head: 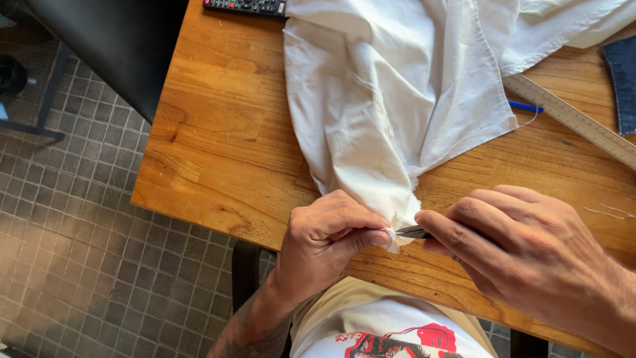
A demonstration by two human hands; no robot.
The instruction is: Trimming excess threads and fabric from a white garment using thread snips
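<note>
— How would that white cloth (397, 99) handle?

— Light, limp and thin, I'd judge; it drapes from the table's far edge to the near edge. Its frayed tip is the best hold.

— And the hands?

— The left hand (324, 242) has thumb and forefinger pinched shut on that tip. The right hand (523, 248) has its fingers closed around a small dark metal tool (416, 231), its point touching the cloth.

— The surroundings?

— A wooden table (225, 146) over grey tiled floor (79, 265); ruler (570, 119) near the right edge, remote (245, 6) at the far edge.
</note>
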